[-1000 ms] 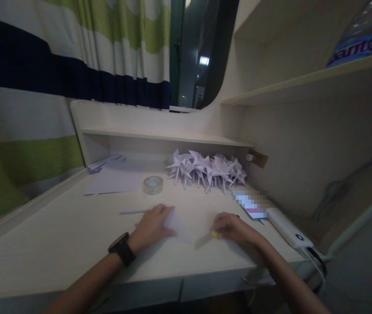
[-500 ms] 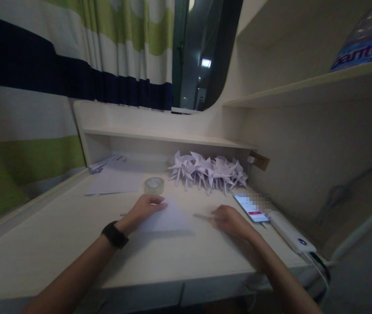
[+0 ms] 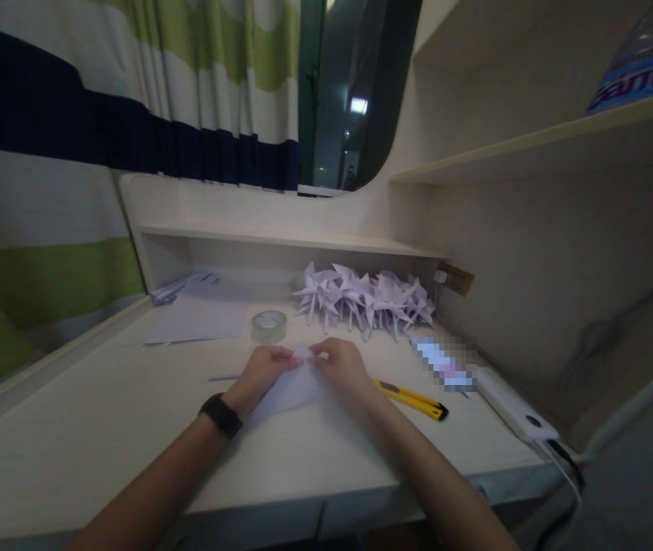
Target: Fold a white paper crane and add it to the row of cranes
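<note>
One yellow cutter (image 3: 411, 399) now lies released, right hand (image 3: 344, 366) pinching paper (image 3: 295, 389).

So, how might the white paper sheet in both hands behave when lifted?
The white paper sheet is probably light and floppy, since it looks thin. It likely creases easily: the folded white pinwheels behind seem made of similar paper.

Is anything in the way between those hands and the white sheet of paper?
Nothing visible: the left hand and right hand both pinch the white sheet near its far edge. The yellow cutter lies off to the right; the tape roll sits beyond the hands.
</note>
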Demonstrator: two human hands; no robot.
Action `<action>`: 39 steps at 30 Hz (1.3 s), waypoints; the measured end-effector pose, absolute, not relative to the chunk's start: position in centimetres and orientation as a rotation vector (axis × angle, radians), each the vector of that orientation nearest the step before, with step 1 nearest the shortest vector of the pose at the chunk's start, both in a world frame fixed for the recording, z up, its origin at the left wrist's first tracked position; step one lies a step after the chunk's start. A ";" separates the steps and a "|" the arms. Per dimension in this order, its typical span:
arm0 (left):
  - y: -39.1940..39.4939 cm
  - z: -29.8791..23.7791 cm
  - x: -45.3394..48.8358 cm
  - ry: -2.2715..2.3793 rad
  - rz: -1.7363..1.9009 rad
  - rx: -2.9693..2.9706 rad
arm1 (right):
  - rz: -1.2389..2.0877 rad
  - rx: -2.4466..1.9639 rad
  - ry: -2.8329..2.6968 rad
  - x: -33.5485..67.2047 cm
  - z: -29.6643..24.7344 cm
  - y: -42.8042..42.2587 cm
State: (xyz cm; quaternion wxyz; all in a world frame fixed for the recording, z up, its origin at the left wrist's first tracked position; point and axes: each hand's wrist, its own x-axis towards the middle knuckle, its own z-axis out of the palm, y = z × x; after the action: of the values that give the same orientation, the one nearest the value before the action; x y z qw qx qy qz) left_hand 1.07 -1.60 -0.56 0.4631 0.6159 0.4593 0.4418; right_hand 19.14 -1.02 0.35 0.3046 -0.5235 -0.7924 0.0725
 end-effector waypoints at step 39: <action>-0.5 -0.3 -1.2 1.012 1.366 1.206 | 0.331 -0.738 -2.040 25.3 1.9 -4.2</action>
State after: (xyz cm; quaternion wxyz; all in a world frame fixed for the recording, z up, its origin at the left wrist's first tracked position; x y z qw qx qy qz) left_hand -1.19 -0.46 -0.33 0.5042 0.4995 0.4194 0.5660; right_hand 25.31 -4.18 1.92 0.4561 -0.2992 -0.8274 0.1341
